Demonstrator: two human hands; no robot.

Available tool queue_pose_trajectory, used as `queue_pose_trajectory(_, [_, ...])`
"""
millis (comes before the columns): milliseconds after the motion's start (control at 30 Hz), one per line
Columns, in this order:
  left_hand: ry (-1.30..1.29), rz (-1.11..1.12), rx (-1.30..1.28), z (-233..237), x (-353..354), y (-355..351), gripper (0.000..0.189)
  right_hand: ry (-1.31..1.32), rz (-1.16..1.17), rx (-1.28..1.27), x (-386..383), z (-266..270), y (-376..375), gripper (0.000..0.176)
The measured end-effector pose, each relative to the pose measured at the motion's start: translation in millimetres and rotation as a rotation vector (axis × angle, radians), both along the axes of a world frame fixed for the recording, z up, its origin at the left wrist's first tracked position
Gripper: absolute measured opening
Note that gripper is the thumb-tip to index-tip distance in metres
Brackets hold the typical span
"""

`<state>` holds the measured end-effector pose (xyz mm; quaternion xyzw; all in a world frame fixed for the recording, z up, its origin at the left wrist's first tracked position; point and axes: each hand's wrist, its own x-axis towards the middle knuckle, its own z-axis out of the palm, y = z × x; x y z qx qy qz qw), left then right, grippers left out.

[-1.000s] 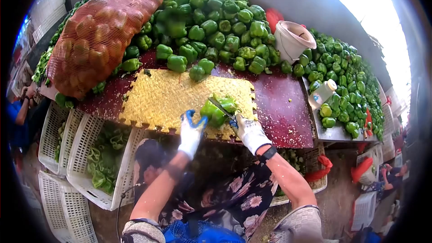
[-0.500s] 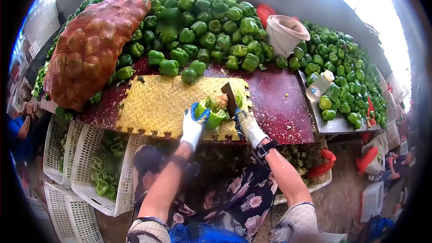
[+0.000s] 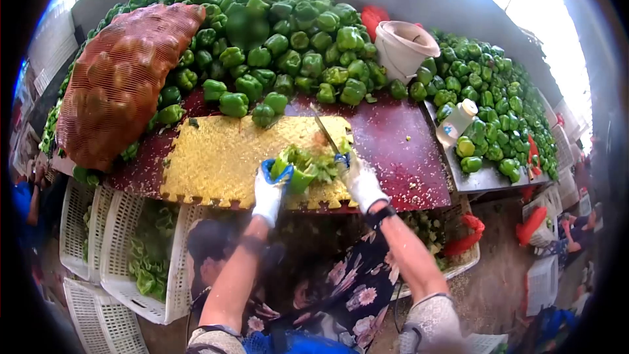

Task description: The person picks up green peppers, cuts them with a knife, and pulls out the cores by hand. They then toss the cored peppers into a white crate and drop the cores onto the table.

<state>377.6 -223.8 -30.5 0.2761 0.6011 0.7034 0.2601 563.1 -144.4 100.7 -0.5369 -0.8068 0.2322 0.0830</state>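
On the desk's (image 3: 406, 151) yellow foam mat (image 3: 216, 151), my left hand (image 3: 268, 190) grips a cut green pepper (image 3: 303, 170); my right hand's (image 3: 362, 182) grip wraps the knife (image 3: 325, 133).

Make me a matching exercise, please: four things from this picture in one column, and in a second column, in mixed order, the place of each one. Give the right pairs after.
Things
1. knife
2. cut pepper
3. white bucket
4. mesh sack

Places
a. at the left, leaning on the pile of green peppers
b. in the right hand, blade over the yellow mat
c. tilted, among peppers at the back right
d. gripped by the left hand, on the yellow mat

Pairs: 1-b, 2-d, 3-c, 4-a
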Motion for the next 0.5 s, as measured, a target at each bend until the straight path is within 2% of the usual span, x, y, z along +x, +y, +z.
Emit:
queue_pose_trajectory(33, [0.026,0.019,-0.029,1.4,-1.6,5.1,0.046,0.103,-0.024,0.125,-1.2,-5.7,-1.6,0.053])
queue_pose_trajectory(133, [0.071,0.039,-0.06,-7.8,-8.3,4.2,0.042,0.069,0.114,0.037,-6.7,-2.2,0.6,0.047])
queue_pose_trajectory(200, [0.075,0.03,-0.111,-19.1,-10.1,5.9,0.041,0.206,0.291,0.223,-7.8,-14.6,-14.0,0.041])
queue_pose_trajectory(233, [0.151,0.07,-0.076,-27.1,-11.9,9.5,0.042,0.179,0.247,0.208,-11.5,-22.3,-17.0,0.036])
queue_pose_trajectory(333, [0.102,0.046,-0.003,-28.9,-12.2,9.3,0.043,0.176,0.269,0.201,-20.9,-23.3,-12.1,0.029])
queue_pose_trajectory(400, [0.04,0.028,-0.023,-22.5,-9.4,6.2,0.045,0.166,0.256,0.282,-27.7,-25.8,-2.8,0.034])
queue_pose_trajectory(467, [0.114,0.054,-0.088,-17.3,-6.2,5.1,0.047,-0.068,0.185,0.141,-36.5,-21.4,12.4,0.04])
queue_pose_trajectory(500, [0.113,0.053,-0.088,-14.4,-3.5,3.3,0.047,-0.068,0.214,0.175,-33.7,-35.7,19.8,0.042])
